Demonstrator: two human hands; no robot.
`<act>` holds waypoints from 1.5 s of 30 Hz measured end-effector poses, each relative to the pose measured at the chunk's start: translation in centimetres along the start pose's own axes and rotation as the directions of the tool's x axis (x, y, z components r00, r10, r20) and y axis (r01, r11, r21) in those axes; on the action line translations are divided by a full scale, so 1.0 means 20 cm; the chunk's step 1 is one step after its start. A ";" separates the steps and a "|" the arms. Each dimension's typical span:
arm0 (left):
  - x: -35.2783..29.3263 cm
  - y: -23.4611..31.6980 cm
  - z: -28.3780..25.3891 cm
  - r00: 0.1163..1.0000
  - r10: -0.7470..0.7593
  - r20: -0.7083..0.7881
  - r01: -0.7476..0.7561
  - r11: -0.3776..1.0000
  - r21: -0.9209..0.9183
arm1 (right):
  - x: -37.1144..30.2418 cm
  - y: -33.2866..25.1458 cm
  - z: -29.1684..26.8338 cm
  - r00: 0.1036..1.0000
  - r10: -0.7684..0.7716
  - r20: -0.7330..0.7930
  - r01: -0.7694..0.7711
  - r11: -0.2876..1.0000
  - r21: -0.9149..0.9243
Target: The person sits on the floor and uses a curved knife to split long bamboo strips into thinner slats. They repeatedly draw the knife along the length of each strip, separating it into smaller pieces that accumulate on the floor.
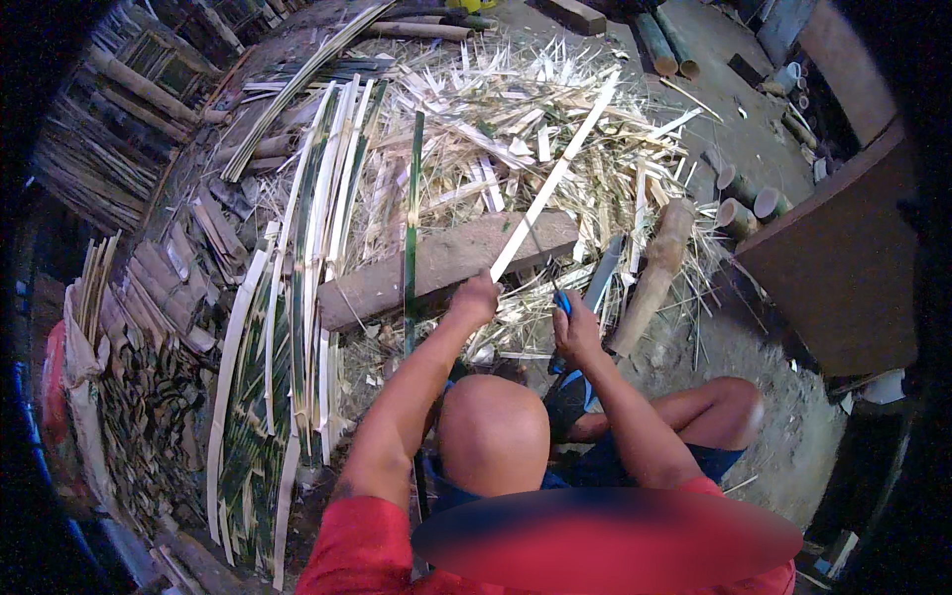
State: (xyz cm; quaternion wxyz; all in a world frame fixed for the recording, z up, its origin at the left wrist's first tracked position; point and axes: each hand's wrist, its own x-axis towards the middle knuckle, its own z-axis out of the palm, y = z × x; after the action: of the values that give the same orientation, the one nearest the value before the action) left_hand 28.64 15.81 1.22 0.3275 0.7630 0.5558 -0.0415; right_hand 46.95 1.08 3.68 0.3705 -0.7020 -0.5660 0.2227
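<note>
My left hand (pixel 478 299) is closed round the near end of a long pale bamboo strip (pixel 555 186), which slants up and to the right over a thick wooden beam (pixel 446 260). A blue-handled knife (pixel 562 300) is gripped in my right hand (pixel 577 332), its thin dark blade pointing up toward the strip. Whether the blade touches the strip I cannot tell. Left of my left hand, a narrow green bamboo strip (pixel 412 223) lies across the beam. Just beyond my right hand is a broad grey blade-like piece (pixel 603 276).
A big heap of pale bamboo shavings (pixel 526 129) spreads beyond the beam. Many split bamboo strips (pixel 307 268) lie in a bundle at left. A short log (pixel 656 273) rests at right, near cut bamboo tubes (pixel 736 216) and a brown panel (pixel 833 258). A filled sack (pixel 84 347) stands far left.
</note>
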 end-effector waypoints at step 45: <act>-0.92 -0.86 0.11 0.938 -0.124 -0.324 0.043 0.969 -0.244 | 0.04 -0.47 0.19 0.911 0.111 0.397 0.116 0.855 -0.505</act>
State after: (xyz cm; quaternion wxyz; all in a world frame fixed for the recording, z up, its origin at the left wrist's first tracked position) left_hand 7.33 2.44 -0.33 0.3129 0.6905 0.6366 0.1412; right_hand 38.52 3.64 8.63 0.0401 -0.7117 -0.6708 0.2046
